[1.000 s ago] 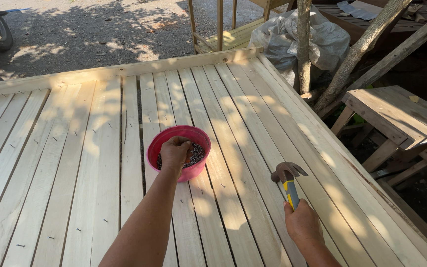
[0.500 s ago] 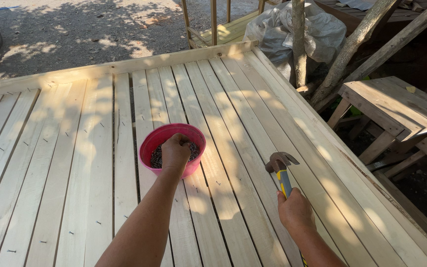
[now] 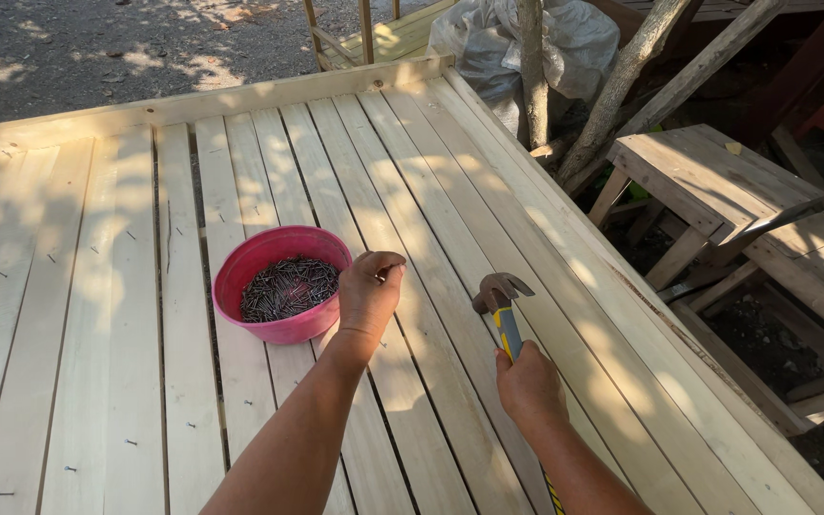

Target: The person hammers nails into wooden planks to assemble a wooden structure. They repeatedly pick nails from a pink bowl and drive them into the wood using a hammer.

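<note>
Lifted out of the pink bowl [image 3: 283, 296], the left hand [image 3: 368, 289] pinched nails beside its rim, mid-deck [image 3: 97, 286]; the right hand [image 3: 527, 383] gripped an upright claw hammer [image 3: 501, 307] nearer the deck's right edge.

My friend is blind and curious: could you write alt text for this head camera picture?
Seen from above, a person's left hand pinches a nail beside a pink bowl of nails on a pale plank deck, while the right hand grips a claw hammer. Wooden benches stand past the deck's edge.
</note>
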Demonstrator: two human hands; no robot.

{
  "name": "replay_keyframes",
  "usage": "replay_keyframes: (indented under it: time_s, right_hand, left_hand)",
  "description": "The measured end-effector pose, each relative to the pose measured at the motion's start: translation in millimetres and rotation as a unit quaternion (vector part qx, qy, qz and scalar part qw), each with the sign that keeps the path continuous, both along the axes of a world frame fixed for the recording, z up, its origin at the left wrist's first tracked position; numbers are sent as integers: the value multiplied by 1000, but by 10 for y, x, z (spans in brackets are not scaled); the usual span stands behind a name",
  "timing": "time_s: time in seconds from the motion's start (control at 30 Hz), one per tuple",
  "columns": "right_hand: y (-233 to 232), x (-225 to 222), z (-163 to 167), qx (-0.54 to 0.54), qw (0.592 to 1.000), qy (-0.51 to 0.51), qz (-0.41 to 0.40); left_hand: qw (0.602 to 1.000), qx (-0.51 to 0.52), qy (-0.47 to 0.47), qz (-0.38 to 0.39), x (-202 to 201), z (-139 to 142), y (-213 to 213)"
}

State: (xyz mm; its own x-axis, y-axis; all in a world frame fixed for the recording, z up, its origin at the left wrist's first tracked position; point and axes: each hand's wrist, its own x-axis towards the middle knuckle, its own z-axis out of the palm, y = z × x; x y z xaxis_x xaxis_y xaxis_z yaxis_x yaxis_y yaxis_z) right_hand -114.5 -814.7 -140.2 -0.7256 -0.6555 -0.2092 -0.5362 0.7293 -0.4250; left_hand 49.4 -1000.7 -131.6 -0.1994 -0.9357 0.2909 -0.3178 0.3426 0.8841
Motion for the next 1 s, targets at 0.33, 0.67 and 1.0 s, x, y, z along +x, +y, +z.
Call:
replay_keyframes:
  time_s: [0.33,0.67,1.0]
  right_hand:
    - [20,19,58,10,1000,-14,-2]
    - [14,101,225,31,999,-41,-17]
    - [17,37,59,5,999,-33,-12]
  left_hand:
    - [968,223,-85,-78,-545,-315,298]
    - [956,221,-190,-39,-656,-105,481]
    - [971,-25,-231,-58,-701,-435,545]
